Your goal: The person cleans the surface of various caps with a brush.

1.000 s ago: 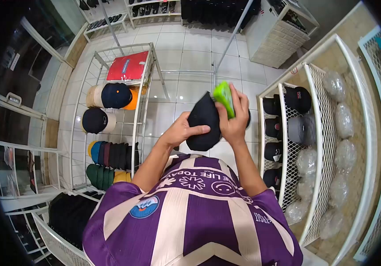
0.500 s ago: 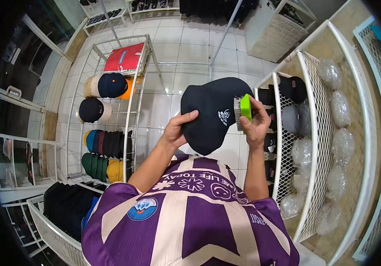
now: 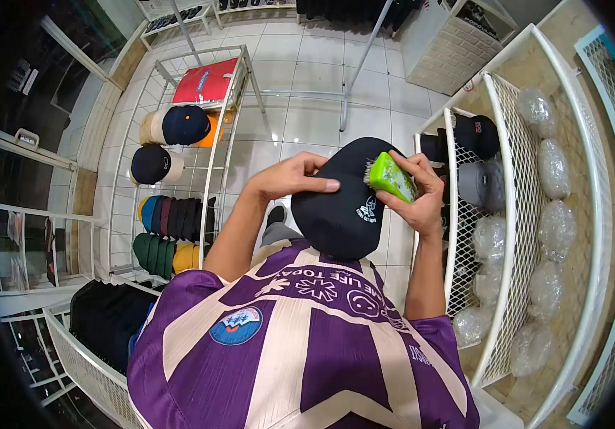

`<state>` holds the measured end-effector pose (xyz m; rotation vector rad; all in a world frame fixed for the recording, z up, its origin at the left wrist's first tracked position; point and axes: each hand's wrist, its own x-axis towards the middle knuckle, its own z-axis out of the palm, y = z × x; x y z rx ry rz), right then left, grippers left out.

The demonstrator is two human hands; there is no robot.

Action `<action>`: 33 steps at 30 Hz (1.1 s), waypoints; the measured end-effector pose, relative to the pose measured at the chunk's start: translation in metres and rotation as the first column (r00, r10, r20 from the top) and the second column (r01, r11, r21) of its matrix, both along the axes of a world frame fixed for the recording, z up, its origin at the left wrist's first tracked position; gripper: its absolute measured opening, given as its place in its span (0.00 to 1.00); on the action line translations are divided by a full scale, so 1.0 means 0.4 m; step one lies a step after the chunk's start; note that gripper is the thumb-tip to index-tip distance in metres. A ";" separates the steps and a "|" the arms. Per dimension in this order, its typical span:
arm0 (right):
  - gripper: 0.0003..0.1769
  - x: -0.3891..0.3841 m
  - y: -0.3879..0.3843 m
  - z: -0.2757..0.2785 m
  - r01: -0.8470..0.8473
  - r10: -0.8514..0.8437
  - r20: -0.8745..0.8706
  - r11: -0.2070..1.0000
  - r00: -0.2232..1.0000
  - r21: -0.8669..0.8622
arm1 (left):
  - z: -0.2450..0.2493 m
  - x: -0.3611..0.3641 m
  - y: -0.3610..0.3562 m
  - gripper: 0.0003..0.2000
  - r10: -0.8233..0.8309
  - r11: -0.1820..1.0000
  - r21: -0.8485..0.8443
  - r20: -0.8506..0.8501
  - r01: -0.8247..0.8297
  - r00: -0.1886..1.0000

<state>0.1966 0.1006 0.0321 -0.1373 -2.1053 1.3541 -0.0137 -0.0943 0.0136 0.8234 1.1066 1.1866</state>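
While left hand (image 3: 289, 179) grips black cap (image 3: 339, 218); right hand (image 3: 423, 196) clasps green brush (image 3: 392, 177), now tilted, higher on the cap

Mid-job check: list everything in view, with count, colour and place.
black cap: one, white logo, held in front of the chest
green brush: one, bristles against the cap
wire rack: one, white, left, caps of several colours on it
red board: one, on top of the wire rack
mesh rack: one, white, right, black and grey caps on it
wrapped bundles: several, clear plastic, behind the mesh
shirt: one, purple and cream
left hand: holds the cap
right hand: holds the brush
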 end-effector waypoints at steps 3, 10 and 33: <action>0.37 -0.025 -0.019 0.000 0.062 -0.063 0.001 0.992 0.998 0.113 | 0.004 0.061 0.016 0.19 0.103 0.992 0.069 0.096 -0.110 0.990; 0.36 -0.054 -0.068 -0.024 0.215 -0.243 0.038 0.911 0.969 0.353 | -0.059 0.110 0.002 0.18 0.196 0.975 0.095 0.076 -0.202 0.978; 0.35 -0.070 -0.127 -0.037 0.124 -0.146 0.055 0.947 0.988 0.298 | -0.085 0.100 -0.014 0.17 0.365 0.930 -0.049 0.218 -0.363 0.905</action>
